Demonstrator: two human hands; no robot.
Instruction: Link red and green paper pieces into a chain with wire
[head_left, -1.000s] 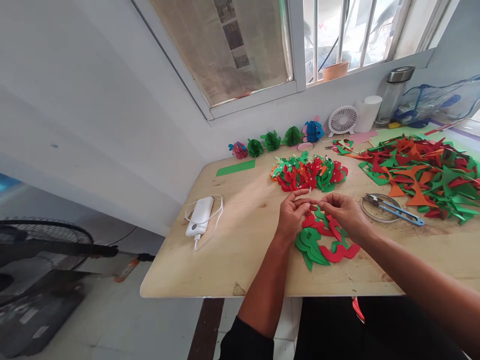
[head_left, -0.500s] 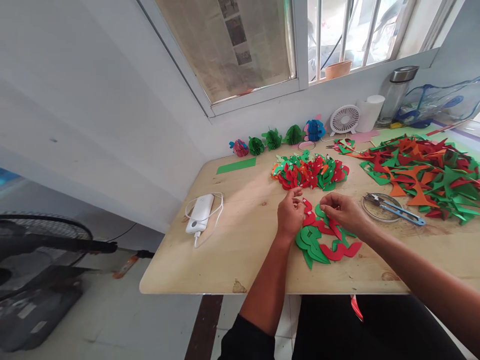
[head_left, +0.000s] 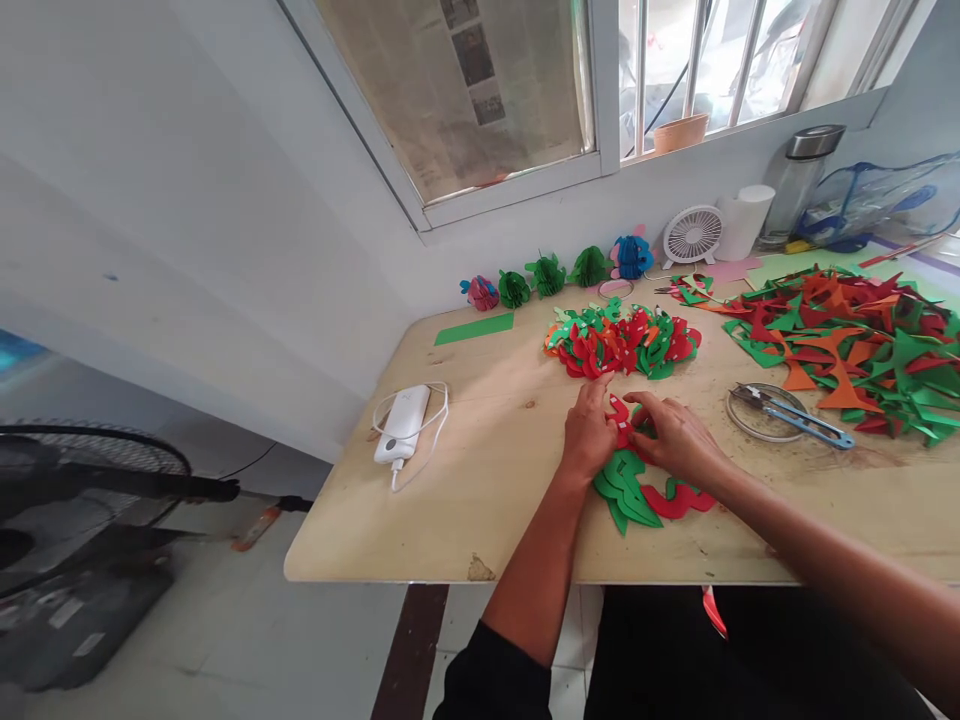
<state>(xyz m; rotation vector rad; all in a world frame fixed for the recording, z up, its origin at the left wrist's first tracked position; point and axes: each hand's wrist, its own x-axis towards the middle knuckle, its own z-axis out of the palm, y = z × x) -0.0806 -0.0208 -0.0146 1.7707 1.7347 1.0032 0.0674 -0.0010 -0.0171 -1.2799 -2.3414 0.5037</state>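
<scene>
My left hand (head_left: pixel 589 432) rests low over the table, with its fingers closed at the left edge of a red paper cut-out (head_left: pixel 619 412) that has small white spots. On the other side, my right hand (head_left: pixel 681 436) pinches at the same piece with thumb and forefinger, partly covering it. Just below the hands lie stacked green leaf-like paper cut-outs (head_left: pixel 628 490) and a wavy red paper cut-out (head_left: pixel 676 502). Beyond my fingertips sits a heap of red, green and orange paper cut-outs (head_left: pixel 619 340), many with white spots.
Paper scraps (head_left: pixel 847 345) are piled at the right. A blue craft knife (head_left: pixel 806 418) lies across a round ring-shaped item (head_left: pixel 757 432). A white power bank (head_left: pixel 403 425) with its cable is on the left. Folded paper figures (head_left: pixel 547 278) and a small fan (head_left: pixel 693 237) line the wall.
My right hand has moved slightly left and closer to my left hand, over the red and green pieces. My left hand has closed in on the spotted red cut-out.
</scene>
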